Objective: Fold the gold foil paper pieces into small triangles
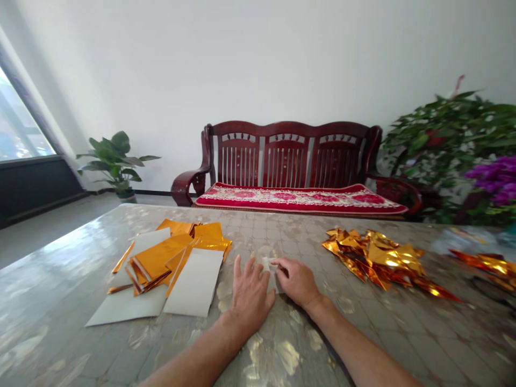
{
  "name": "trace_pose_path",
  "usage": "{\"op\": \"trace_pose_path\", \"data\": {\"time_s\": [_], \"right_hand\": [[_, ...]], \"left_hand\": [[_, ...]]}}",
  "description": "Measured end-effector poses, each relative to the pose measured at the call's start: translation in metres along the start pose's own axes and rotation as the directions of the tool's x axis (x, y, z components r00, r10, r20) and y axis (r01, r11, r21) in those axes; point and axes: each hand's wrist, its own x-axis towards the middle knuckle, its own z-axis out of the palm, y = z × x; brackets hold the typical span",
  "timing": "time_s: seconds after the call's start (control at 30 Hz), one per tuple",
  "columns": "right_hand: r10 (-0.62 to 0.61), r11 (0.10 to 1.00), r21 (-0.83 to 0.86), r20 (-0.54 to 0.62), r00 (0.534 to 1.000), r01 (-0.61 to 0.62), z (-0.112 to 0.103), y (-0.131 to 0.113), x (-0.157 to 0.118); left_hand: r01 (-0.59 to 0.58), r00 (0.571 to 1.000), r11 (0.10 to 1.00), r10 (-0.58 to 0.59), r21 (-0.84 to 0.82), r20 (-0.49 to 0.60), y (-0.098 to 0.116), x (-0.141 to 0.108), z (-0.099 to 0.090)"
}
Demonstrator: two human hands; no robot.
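A: Where is the pale paper (266, 264) placed, and which step is in hand?

B: It is laid on the table (161, 355), partly covered by the hands. A fold is probably being set or smoothed — a judgement only, since no crease can be made out.

A: How are the fingers held?

B: On the left hand (250, 290), to the left of the paper, they are spread wide, and nothing is seen gripped. On the right hand (299, 284), they are curled in narrowly, with the index fingertip set at the paper. Whether it is pinched or merely pressed there cannot be told.

A: What is found around the paper?

B: To its left, gold and white sheets (169, 255) are loosely piled; to its right, a heap of shiny foil (387, 258) is spread.

A: What is called for by the next move?

B: Steadiness, it seems: the paper should be pinned by the left hand — so that its edge can be pressed straight by the right.
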Motion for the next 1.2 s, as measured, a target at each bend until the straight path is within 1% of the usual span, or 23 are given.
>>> {"op": "trace_pose_path", "data": {"time_s": [0.13, 0.37, 0.5, 0.63, 0.77, 0.83, 0.97, 1.07, 1.2], "right_hand": [[-0.062, 0.998, 0.02, 0.014, 0.998, 0.062, 0.0, 0.001, 0.0], [-0.2, 0.979, -0.038, 0.072, 0.977, 0.203, 0.001, 0.001, 0.0], [-0.223, 0.968, -0.099, 0.085, 0.971, 0.231, 0.001, 0.0, -0.001], [-0.238, 0.948, -0.196, 0.079, 0.968, 0.249, -0.003, -0.004, -0.002], [-0.214, 0.934, -0.269, 0.113, 0.97, 0.237, -0.009, -0.008, -0.002], [-0.193, 0.932, -0.287, 0.13, 0.973, 0.223, -0.01, -0.01, -0.002], [-0.152, 0.938, -0.294, 0.127, 0.98, 0.183, -0.009, -0.014, -0.004], [-0.103, 0.937, -0.321, 0.119, 0.988, 0.136, -0.008, -0.016, -0.004], [-0.051, 0.927, -0.363, 0.124, 0.991, 0.093, -0.007, -0.018, -0.004]], "left_hand": [[-0.034, 0.999, 0.999, 0.034, -0.012, 0.001, 0.001, -0.001, 0.001], [-0.096, 0.994, 0.995, 0.095, 0.015, 0.057, 0.0, 0.002, 0.0], [-0.153, 0.987, 0.987, 0.149, 0.059, 0.065, -0.004, 0.004, 0.002], [-0.194, 0.98, 0.978, 0.189, 0.081, 0.064, -0.014, 0.007, 0.004], [-0.199, 0.979, 0.977, 0.195, 0.073, 0.067, -0.024, 0.013, 0.004], [-0.198, 0.976, 0.977, 0.19, 0.073, 0.106, -0.026, 0.016, 0.002], [-0.174, 0.964, 0.982, 0.155, 0.073, 0.218, -0.022, 0.016, 0.0], [-0.145, 0.963, 0.988, 0.128, 0.053, 0.237, -0.017, 0.012, 0.0], [-0.118, 0.967, 0.992, 0.104, 0.048, 0.232, -0.012, 0.008, 0.003]]}}
